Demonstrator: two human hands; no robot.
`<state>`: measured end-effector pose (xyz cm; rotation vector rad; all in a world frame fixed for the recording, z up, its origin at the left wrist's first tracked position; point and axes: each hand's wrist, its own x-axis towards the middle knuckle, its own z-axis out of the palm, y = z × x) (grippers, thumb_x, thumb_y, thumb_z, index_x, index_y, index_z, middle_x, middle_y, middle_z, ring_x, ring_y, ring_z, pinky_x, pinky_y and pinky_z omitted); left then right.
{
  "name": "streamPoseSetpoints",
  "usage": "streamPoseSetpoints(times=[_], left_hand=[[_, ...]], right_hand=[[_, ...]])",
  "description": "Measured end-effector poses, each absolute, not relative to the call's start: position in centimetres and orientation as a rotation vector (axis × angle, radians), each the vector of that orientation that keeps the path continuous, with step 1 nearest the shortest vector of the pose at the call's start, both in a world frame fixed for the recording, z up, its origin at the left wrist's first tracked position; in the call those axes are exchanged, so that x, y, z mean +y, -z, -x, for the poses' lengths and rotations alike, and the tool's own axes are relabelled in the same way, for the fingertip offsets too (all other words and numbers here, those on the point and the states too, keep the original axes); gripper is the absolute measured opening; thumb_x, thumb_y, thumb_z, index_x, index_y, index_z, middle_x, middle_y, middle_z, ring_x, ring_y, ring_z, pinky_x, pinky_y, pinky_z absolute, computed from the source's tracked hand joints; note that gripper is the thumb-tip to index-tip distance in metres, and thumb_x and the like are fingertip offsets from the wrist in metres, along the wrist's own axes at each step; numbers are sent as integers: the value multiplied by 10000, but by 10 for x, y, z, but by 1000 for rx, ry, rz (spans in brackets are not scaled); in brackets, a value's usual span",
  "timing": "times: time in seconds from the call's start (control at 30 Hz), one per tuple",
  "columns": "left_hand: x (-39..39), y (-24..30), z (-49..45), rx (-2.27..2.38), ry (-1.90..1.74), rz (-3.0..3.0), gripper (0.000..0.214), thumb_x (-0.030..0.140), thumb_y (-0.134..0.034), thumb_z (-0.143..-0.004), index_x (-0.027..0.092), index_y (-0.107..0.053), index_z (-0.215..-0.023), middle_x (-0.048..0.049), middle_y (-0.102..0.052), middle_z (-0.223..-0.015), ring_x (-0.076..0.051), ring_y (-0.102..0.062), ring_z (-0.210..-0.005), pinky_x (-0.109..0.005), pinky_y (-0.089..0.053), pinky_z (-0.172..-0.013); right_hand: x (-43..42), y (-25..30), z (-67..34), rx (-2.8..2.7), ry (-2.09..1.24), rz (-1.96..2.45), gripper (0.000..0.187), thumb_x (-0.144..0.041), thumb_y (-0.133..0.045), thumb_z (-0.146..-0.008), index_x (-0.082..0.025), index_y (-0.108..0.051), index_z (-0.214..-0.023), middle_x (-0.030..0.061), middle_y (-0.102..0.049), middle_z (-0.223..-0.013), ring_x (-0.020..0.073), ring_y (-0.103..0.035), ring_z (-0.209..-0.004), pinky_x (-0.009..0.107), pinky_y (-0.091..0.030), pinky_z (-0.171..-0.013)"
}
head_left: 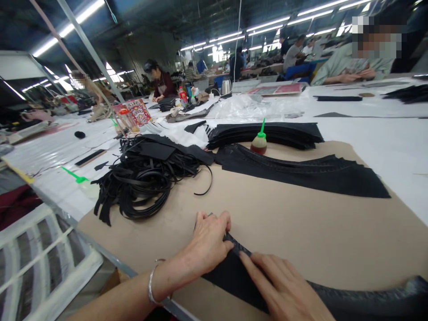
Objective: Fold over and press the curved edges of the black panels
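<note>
A curved black leather-like panel (239, 278) lies along the table's front edge, with a narrow, shiny strip along its far rim. My left hand (211, 238), a silver bangle on its wrist, is closed on the panel's left end, thumb and curled fingers at the rim. Close beside it, my right hand (284, 285) rests on the panel with its fingers stretched out and the index fingertip at the rim. Part of the panel is hidden beneath both hands. Farther back lies a similar black panel (301, 174) with a curved upper edge.
Tangled black strips (147, 178) lie left on the brown board (267, 209). Behind are a stack of black panels (267, 133) and a green-capped bottle (259, 143) of dark liquid. Another green-nozzled bottle (88, 187) leans left. A white plastic chair (40, 263) stands beside the table. Co-workers sit beyond.
</note>
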<state>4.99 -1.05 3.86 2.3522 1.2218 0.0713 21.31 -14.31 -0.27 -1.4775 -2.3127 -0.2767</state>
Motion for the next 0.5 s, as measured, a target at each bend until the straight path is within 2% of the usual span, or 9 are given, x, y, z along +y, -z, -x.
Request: streamPoseSetpoints(times=[0.1, 0.2, 0.33, 0.5], left_hand=[[-4, -37, -41, 1229, -140, -2333, 195, 223, -659, -703, 209, -532, -850, 21, -619, -789, -193, -542, -783, -354, -287, -800], [9, -37, -30, 1238, -193, -2246, 141, 177, -626, -718, 212, -563, -840, 31, -623, -789, -171, -544, -770, -312, -312, -759], [22, -34, -22, 1251, -187, -2169, 129, 131, -605, -712, 214, -595, -810, 43, -599, -718, -139, -534, -690, -246, -323, -622], [26, -28, -23, 1272, -210, -2128, 137, 113, -628, -697, 214, -600, -786, 50, -578, -683, -127, -530, -670, -224, -320, -580]], right_hand=[[-126, 8, -191, -2241, 295, 1526, 596, 5, -390, -626, -115, -585, -1176, 76, -657, -979, 210, -612, -838, 327, -536, -751], [-121, 16, -189, -2251, 332, 1520, 589, 4, -407, -608, -106, -592, -1156, 63, -649, -923, 207, -605, -782, 328, -546, -708], [-123, 18, -192, -2285, 430, 1449, 499, 2, -385, -695, -80, -588, -1143, 67, -639, -876, 195, -587, -716, 306, -539, -639], [-124, 21, -195, -2300, 504, 1445, 448, -6, -289, -834, -86, -578, -1166, 89, -632, -939, 206, -600, -809, 305, -544, -683]])
